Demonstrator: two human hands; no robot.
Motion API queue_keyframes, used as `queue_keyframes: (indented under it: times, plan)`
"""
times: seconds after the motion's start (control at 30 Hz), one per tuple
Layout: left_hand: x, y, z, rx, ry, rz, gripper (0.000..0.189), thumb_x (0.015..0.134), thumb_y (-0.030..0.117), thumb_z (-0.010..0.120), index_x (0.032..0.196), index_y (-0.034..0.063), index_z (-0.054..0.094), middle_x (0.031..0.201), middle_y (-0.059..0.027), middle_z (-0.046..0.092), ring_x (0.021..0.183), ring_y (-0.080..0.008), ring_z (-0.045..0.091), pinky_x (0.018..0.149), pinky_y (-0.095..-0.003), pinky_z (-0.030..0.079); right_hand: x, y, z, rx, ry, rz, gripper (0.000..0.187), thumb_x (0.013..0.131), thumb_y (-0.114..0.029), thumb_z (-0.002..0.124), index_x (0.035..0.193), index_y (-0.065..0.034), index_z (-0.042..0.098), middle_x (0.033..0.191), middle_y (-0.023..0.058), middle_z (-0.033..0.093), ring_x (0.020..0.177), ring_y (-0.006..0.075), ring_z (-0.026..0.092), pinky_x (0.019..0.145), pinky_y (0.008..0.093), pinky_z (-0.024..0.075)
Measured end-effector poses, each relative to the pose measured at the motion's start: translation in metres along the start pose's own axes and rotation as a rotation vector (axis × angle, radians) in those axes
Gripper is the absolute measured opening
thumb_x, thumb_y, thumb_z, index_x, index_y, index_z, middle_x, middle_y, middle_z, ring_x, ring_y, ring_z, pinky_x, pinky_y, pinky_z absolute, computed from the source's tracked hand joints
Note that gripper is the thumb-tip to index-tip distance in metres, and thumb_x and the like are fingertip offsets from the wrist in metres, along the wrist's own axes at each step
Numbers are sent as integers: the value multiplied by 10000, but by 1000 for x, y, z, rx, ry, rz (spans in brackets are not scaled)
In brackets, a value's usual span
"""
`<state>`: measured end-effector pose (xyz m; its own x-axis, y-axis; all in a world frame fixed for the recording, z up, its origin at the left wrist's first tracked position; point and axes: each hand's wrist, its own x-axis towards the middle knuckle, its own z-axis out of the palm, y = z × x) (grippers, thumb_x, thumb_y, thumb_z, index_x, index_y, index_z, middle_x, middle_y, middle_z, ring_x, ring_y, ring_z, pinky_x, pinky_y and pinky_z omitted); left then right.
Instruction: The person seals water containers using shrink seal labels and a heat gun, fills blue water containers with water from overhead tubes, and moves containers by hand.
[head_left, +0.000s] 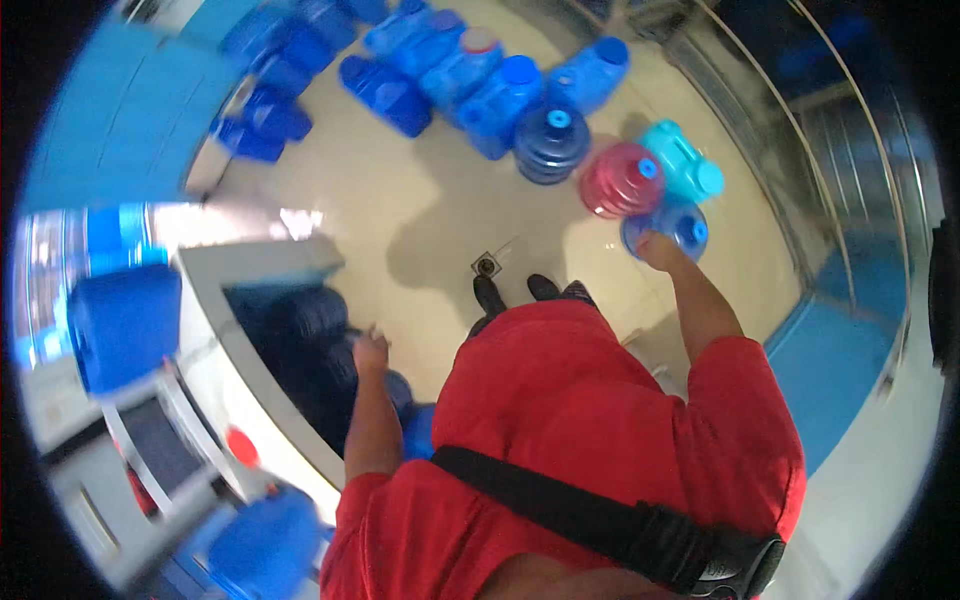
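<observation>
My left hand (371, 350) hangs at my left side beside the opening under a counter, where dark blue bottles (319, 311) sit; it is blurred and no held thing shows. My right hand (657, 250) overlaps a clear blue round water bottle (682, 223) with a light blue cap; whether it grips or touches it, I cannot tell. Touching or close to that bottle are a red water bottle (619, 184) and a turquoise jug with a handle (681, 161). A dark blue round bottle (551, 142) stands farther left, beside several blue jugs (499, 109).
A floor drain (486, 265) lies by my shoes. The counter (262, 259) edges my left side, with a blue container (124, 326) on it. More blue containers (274, 120) are at upper left. Metal racks (810, 150) curve along the right, near a blue panel (832, 352).
</observation>
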<state>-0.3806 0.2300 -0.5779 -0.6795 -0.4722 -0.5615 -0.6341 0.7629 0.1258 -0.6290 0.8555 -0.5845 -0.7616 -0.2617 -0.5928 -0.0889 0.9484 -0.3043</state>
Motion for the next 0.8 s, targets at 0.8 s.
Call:
queue_keyframes:
  times: [0.8]
  plan:
    - [248,277,-152,-79,-125,670,454,927,215,635,1324,43,498,1160,-184,658,1037,-277,655,882,-344,521,-75,26,111,646,22,546,361,861,-328,606,1070,-39,658,1099,180,672,1071,336,628,951,428,492]
